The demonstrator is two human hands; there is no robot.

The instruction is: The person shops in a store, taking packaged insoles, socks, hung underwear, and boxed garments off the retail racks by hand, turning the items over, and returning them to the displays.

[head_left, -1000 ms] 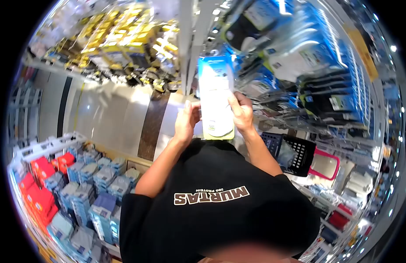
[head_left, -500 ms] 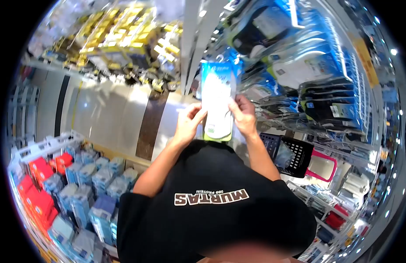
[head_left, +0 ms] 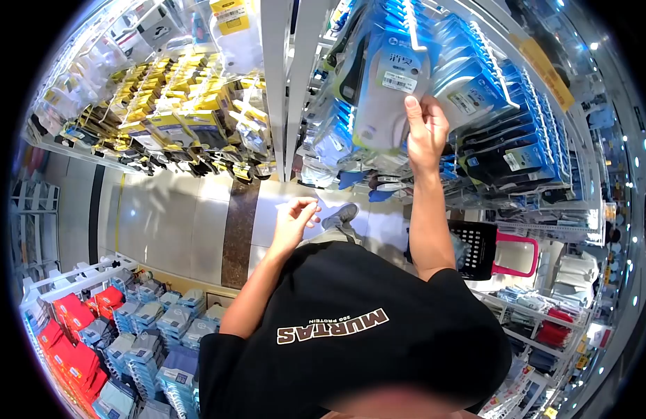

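Up at the rack, my right hand (head_left: 427, 129) grips the right edge of a blue-topped insole package (head_left: 396, 77), thumb on its front and fingers behind. The package carries a white barcode label and hangs at a white metal hook (head_left: 410, 28). My left hand (head_left: 295, 216) is in front of my torso, over the floor, with its fingers curled and thumb and fingertips together. Nothing shows between them. More blue packages (head_left: 466, 91) hang just right of my right hand.
Yellow-topped packages (head_left: 197, 98) hang at the upper left. Red packets (head_left: 75, 349) and blue-grey packets (head_left: 131, 353) fill a low display at the lower left. A black basket (head_left: 473, 249) with a pink handle (head_left: 516, 255) is at my right. A shoe (head_left: 340, 215) shows below my hands.
Both hands were on a blue and white package before my chest. My left hand has let go, and my right hand has moved up and right to the hooks.
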